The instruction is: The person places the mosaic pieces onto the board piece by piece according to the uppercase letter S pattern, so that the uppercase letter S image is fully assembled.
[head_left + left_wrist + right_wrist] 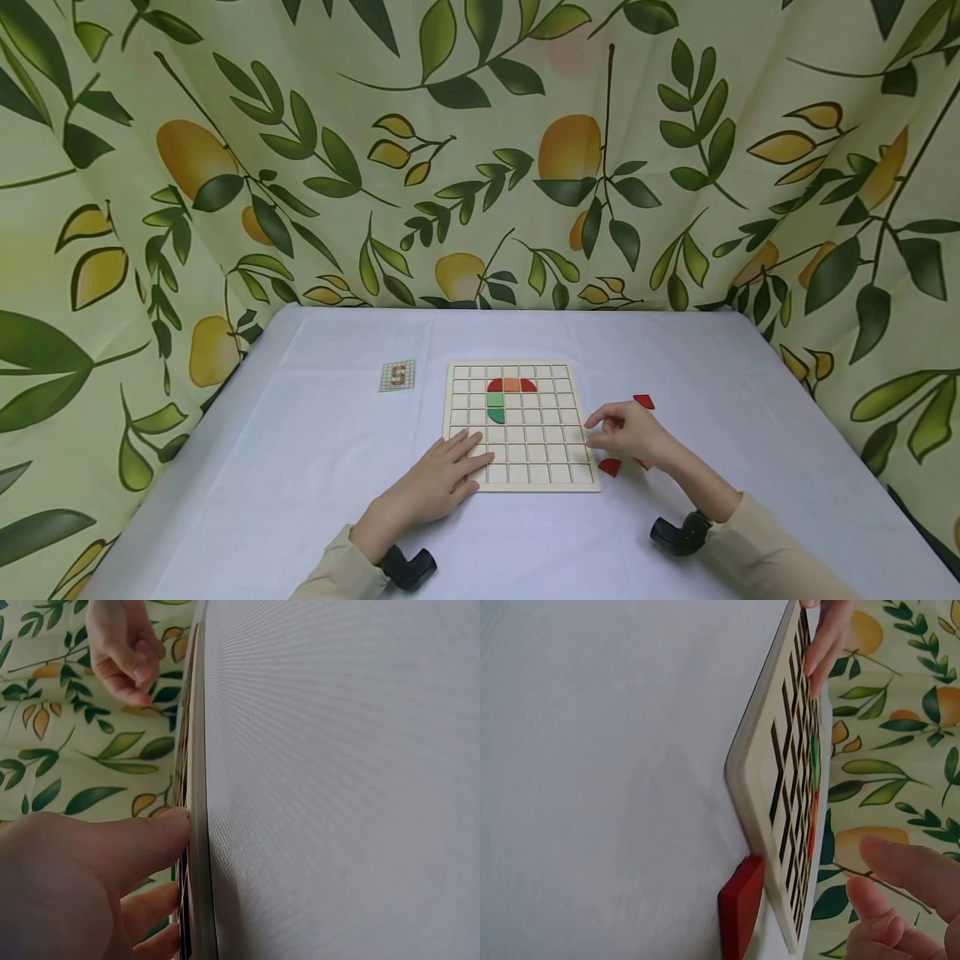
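A pale wooden grid board lies flat on the table. Along its upper left cells sit two red rounded pieces, one of them the right-hand red piece, an orange square between them, a light green square and a dark green rounded piece. My left hand rests with spread fingers on the board's lower left edge. Just off the right edge hovers my right hand, fingers loosely bent; in the right wrist view no piece shows between thumb and fingertips.
Right of the board lie loose pieces: a red one behind the right hand, another red one in front, and a reddish one partly hidden by the wrist. A small pattern card lies left of the board. Leaf-patterned cloth hangs behind the table.
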`<act>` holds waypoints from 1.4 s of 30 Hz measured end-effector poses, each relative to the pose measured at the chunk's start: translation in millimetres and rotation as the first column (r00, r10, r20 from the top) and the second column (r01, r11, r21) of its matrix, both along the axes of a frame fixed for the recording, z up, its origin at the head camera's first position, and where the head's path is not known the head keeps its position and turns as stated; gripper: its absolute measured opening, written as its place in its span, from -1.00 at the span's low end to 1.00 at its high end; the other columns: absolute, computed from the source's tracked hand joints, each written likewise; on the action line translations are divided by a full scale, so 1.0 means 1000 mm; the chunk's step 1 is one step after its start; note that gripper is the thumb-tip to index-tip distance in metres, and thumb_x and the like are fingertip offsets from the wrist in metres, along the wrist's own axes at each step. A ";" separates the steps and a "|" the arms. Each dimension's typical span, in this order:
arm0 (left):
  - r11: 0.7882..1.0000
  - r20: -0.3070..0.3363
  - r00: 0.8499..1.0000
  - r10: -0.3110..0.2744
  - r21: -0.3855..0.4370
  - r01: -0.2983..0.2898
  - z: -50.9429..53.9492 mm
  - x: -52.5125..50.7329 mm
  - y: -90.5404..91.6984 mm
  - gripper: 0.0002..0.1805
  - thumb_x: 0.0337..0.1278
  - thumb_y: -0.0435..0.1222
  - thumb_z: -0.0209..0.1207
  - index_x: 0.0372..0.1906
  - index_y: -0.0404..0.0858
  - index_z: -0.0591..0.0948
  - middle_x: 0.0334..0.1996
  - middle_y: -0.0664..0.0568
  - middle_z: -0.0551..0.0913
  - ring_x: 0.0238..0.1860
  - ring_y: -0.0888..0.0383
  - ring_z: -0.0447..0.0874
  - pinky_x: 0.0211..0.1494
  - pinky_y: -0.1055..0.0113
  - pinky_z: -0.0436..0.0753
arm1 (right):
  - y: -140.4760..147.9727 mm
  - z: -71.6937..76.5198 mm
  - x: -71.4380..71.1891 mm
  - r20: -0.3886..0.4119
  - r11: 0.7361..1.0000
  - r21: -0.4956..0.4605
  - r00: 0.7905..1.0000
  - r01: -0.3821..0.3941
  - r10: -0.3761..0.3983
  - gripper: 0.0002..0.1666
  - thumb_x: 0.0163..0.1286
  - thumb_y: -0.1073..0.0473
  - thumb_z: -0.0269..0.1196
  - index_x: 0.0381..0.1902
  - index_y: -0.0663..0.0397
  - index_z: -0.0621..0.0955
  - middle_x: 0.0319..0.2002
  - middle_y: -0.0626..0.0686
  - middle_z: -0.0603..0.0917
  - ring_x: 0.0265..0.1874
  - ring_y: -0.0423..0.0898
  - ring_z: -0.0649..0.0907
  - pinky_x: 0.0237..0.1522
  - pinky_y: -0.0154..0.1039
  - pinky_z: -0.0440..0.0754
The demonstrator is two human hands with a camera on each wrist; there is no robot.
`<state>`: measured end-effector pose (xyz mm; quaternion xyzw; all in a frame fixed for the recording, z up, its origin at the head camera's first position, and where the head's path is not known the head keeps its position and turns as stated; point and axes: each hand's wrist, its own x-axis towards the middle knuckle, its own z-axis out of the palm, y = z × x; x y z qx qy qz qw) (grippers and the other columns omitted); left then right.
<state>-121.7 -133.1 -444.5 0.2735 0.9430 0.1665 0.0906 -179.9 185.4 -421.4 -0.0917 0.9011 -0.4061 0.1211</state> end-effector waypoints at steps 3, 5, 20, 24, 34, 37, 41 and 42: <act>1.000 -0.008 1.000 -0.009 0.007 0.009 0.001 0.001 0.000 -0.52 0.40 -0.12 -0.02 0.37 0.01 0.39 0.50 -0.05 0.23 0.54 -0.09 0.10 0.52 -0.16 0.18 | 0.007 0.000 0.000 -0.012 1.000 0.013 1.000 -0.020 0.021 -0.75 0.09 0.23 0.43 -0.27 0.22 0.68 -0.62 -0.07 0.36 -0.56 -0.21 0.37 -0.55 -0.44 0.32; 1.000 -0.011 1.000 -0.012 0.009 0.012 0.001 0.001 0.000 -0.52 0.40 -0.13 -0.02 0.37 0.00 0.39 0.50 -0.05 0.23 0.54 -0.09 0.11 0.53 -0.16 0.18 | 0.011 -0.001 0.000 -0.012 0.999 0.011 0.999 -0.033 0.033 -0.75 0.09 0.22 0.43 -0.27 0.22 0.68 -0.61 -0.07 0.36 -0.56 -0.22 0.36 -0.55 -0.44 0.31; 1.000 0.004 1.000 -0.003 -0.004 0.003 0.000 0.001 0.000 -0.52 0.41 -0.11 -0.04 0.38 0.04 0.38 0.51 -0.02 0.21 0.55 -0.07 0.09 0.54 -0.14 0.16 | 0.042 -0.002 0.000 0.000 0.998 0.015 0.999 -0.053 0.053 -0.69 0.09 0.22 0.43 -0.22 0.28 0.67 -0.60 -0.08 0.40 -0.60 -0.28 0.37 -0.60 -0.44 0.31; 1.000 0.008 1.000 0.004 -0.010 -0.004 -0.001 0.000 0.000 -0.52 0.41 -0.11 -0.04 0.38 0.04 0.38 0.51 -0.01 0.21 0.56 -0.06 0.07 0.55 -0.13 0.16 | 0.049 -0.002 0.000 -0.002 0.999 0.031 0.999 -0.043 0.043 -0.67 0.10 0.20 0.43 -0.20 0.28 0.67 -0.57 -0.07 0.40 -0.58 -0.27 0.37 -0.59 -0.44 0.32; 1.000 -0.001 1.000 -0.004 -0.006 0.004 0.000 0.000 0.000 -0.52 0.42 -0.10 -0.05 0.38 0.04 0.38 0.51 -0.01 0.20 0.56 -0.06 0.08 0.54 -0.14 0.17 | 0.068 -0.009 -0.001 -0.004 0.994 0.107 1.000 -0.011 0.012 -0.71 0.12 0.19 0.41 -0.18 0.18 0.70 -0.55 -0.05 0.40 -0.48 -0.20 0.39 -0.56 -0.45 0.35; 1.000 -0.004 1.000 -0.008 -0.003 0.008 0.000 0.000 0.000 -0.53 0.42 -0.11 -0.05 0.38 0.03 0.38 0.51 -0.02 0.20 0.55 -0.07 0.08 0.53 -0.15 0.18 | 0.074 -0.011 -0.003 -0.020 0.994 0.112 1.000 -0.013 0.015 -0.72 0.11 0.19 0.41 -0.20 0.18 0.71 -0.56 -0.06 0.40 -0.50 -0.22 0.38 -0.56 -0.44 0.32; 1.000 -0.005 1.000 -0.010 0.003 0.010 0.000 0.001 0.000 -0.52 0.41 -0.12 -0.04 0.38 0.02 0.39 0.51 -0.03 0.22 0.55 -0.08 0.09 0.52 -0.17 0.19 | 0.078 -0.012 -0.004 -0.032 0.994 0.106 0.999 -0.025 0.029 -0.71 0.10 0.19 0.42 -0.20 0.21 0.71 -0.58 -0.07 0.39 -0.54 -0.25 0.36 -0.56 -0.43 0.30; 1.000 -0.003 1.000 -0.007 0.000 0.007 0.000 0.001 0.000 -0.52 0.41 -0.11 -0.04 0.38 0.03 0.38 0.51 -0.03 0.21 0.55 -0.07 0.09 0.52 -0.16 0.19 | 0.079 -0.012 -0.004 -0.031 0.994 0.105 0.999 -0.026 0.030 -0.70 0.10 0.19 0.43 -0.20 0.21 0.71 -0.59 -0.07 0.38 -0.54 -0.25 0.35 -0.56 -0.43 0.29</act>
